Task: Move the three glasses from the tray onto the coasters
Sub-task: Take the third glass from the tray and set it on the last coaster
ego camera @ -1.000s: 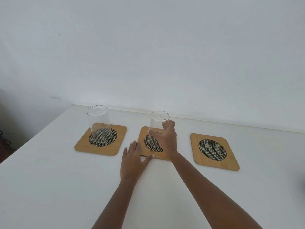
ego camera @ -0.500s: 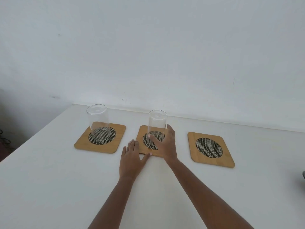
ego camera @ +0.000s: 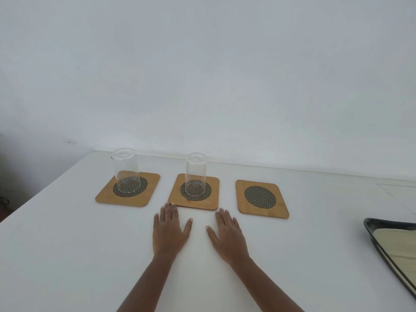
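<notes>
Three wooden coasters with dark mesh centres lie in a row on the white table. A clear glass [ego camera: 126, 170] stands on the left coaster [ego camera: 144, 199]. A second clear glass [ego camera: 196, 174] stands on the middle coaster [ego camera: 213, 199]. The right coaster [ego camera: 261, 198] carries nothing. My left hand [ego camera: 170, 230] lies flat on the table, fingertips touching the middle coaster's near edge. My right hand [ego camera: 227, 235] lies flat beside it, holding nothing, just short of the coasters. A dark tray [ego camera: 373, 235] shows at the right edge; no glass is visible on its seen part.
The white table [ego camera: 67, 255] meets a plain white wall at the back. Its left edge runs diagonally from the far corner toward me. The tray is cut off by the frame's right edge.
My right hand let go of the middle glass and drew back toward me, coming down flat on the table. The glass now stands alone on the middle coaster. The tray came into view.
</notes>
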{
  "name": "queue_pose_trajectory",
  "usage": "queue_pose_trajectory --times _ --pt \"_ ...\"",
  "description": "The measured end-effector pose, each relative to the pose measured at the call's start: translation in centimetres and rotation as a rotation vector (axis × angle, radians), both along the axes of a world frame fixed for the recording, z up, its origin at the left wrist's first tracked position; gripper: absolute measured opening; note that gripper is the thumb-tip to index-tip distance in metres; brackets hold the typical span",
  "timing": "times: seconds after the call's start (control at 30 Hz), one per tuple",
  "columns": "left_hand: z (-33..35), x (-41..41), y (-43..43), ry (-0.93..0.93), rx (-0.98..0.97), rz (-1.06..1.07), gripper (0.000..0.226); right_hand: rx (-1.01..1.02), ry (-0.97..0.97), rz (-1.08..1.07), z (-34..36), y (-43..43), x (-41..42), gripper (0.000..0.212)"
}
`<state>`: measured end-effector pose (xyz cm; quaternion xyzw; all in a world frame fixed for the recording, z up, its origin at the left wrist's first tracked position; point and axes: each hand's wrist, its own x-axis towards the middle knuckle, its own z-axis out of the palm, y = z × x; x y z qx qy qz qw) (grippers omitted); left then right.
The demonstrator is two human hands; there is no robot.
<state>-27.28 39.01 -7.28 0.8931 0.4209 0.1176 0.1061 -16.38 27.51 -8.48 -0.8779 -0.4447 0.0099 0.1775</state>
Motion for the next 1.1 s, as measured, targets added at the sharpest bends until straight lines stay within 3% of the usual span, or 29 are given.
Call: queue_pose_trajectory --times 0.47,1.1 --pt "1.1 2.7 -11.5 0.088 -0.054 -0.148 0.064 -0.135 -0.043 -0.034 2.3 -11.2 2.8 0.057" --pt "6.1 17.0 -31.8 -0.192 -0.084 -0.551 0.062 -0.093 -0.226 -0.293 7.4 -32.0 14.3 0.056"
